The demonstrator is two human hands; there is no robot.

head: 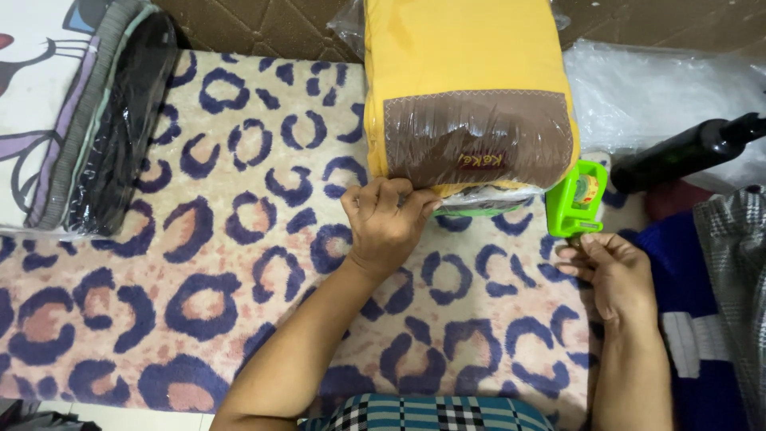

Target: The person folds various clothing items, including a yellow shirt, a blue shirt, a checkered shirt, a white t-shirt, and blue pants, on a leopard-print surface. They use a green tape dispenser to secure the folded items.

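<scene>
Lying nearest the camera, a strip of teal, black and white checked cloth [423, 413] shows at the bottom edge, and both bare forearms reach out from there over a cream plush blanket with navy and pink leopard rings [199, 263]. The left hand [384, 225] is curled shut, its fingertips pinching the clear plastic wrap at the near edge of a folded yellow fabric bundle with a brown stitched band, sealed in clear plastic [471, 96]. That bundle lies on the blanket just beyond the left hand, its brown band glossy under the wrap, with a sliver of green showing beneath it. The right hand [610, 275] closes its fingers on the lower end of a bright green plastic tape dispenser [576, 199], which stands just beside the bundle's right corner. Farther right lie a dark bottle [686, 152] and crumpled clear plastic sheeting [662, 88]. At the far left rests a plastic-wrapped stack of grey and dark folded cloth [104, 120]
</scene>
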